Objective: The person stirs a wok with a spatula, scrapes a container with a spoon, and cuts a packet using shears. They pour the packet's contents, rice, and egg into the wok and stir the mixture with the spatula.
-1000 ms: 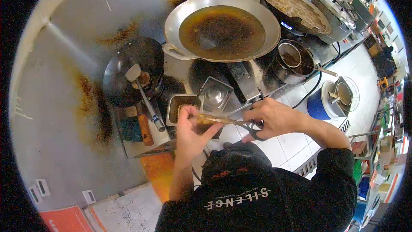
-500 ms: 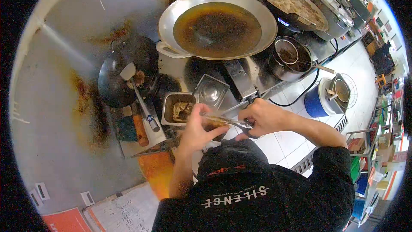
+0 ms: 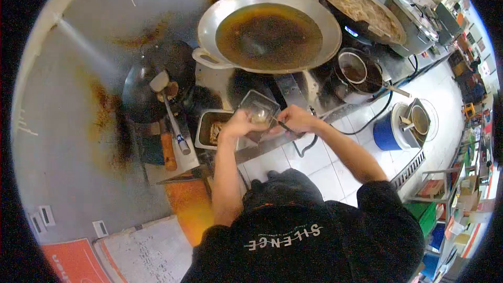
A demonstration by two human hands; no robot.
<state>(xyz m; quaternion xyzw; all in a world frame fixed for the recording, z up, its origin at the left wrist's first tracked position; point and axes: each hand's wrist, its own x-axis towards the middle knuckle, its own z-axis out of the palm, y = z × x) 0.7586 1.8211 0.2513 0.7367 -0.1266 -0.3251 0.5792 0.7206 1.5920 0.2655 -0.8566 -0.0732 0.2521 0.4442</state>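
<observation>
1. A stained steel cooking counter runs from the near left to the far right.
2. A large silver wok of dark liquid sits at the far middle.
3. A small black wok with a ladle sits to its left.
4. Two steel containers stand at the near edge: a rectangular tray and, just right of it, a square tin.
5. To the right are a pot and a food-filled pan.
</observation>
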